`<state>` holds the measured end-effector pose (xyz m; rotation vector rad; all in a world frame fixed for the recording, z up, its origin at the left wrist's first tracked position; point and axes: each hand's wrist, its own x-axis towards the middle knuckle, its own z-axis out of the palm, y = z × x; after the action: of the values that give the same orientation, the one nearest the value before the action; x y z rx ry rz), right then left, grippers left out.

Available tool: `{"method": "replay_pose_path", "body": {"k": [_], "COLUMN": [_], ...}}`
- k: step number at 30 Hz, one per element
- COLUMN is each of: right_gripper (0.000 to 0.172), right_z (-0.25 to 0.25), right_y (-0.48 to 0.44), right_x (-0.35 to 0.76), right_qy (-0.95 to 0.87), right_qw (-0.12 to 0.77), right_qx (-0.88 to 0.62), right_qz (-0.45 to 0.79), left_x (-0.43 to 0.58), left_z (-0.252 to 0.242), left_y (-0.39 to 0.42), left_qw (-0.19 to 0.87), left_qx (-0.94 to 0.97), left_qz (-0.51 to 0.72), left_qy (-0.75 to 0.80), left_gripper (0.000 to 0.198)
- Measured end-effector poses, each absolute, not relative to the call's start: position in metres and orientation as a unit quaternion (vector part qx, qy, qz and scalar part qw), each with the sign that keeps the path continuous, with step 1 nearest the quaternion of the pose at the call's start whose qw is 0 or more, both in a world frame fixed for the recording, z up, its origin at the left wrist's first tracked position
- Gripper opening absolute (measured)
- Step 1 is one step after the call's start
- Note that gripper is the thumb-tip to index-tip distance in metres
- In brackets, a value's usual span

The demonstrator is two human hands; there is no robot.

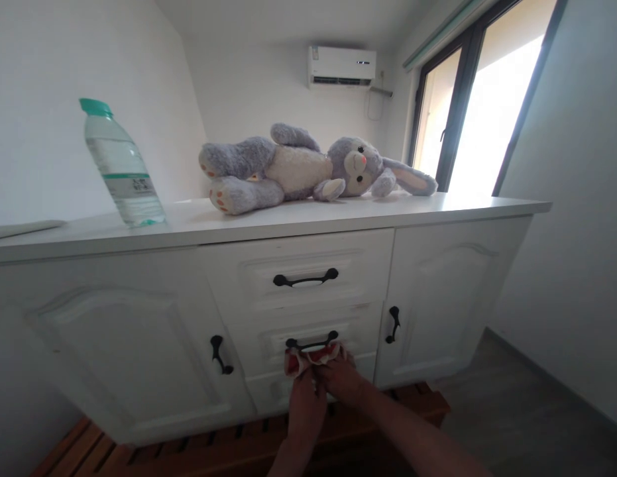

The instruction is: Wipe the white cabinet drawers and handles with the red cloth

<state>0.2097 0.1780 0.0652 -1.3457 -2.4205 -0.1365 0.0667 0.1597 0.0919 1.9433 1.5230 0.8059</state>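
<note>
Gripping a red cloth (311, 358) together, the left hand (304, 405) and right hand (344, 379) press it against the lower drawer handle (312, 342) of the cabinet (139, 331).

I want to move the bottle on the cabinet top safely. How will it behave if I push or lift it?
The bottle looks like thin clear plastic, so it is probably light and may dent under a firm grip. It stands tall on a narrow base near the cabinet top's front edge, so a push high up could tip it. On its side it would likely roll.
</note>
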Motion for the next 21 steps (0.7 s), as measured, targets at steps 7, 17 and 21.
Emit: {"method": "replay_pose_path", "body": {"k": [7,17,21], "right_gripper": [0.025,0.03,0.032], "right_z": [0.075,0.195,0.177], "right_y": [0.224,0.193,0.189], "right_x": [0.065,0.093,0.118], "right_qy": [-0.89,-0.869,-0.879], "right_qw": [0.183,0.261,0.208], "right_qx": [-0.415,-0.377,-0.395], "right_qz": [-0.049,-0.186,-0.166], "left_x": [-0.06,-0.049,-0.024], "left_z": [0.102,0.19,0.177], "left_y": [0.189,0.181,0.178], "left_qw": [0.192,0.039,0.077], "left_qx": [0.669,0.74,0.772], "left_qz": [0.314,0.421,0.384], "left_qy": [0.646,0.522,0.5], "left_gripper": [0.045,0.043,0.053]}}
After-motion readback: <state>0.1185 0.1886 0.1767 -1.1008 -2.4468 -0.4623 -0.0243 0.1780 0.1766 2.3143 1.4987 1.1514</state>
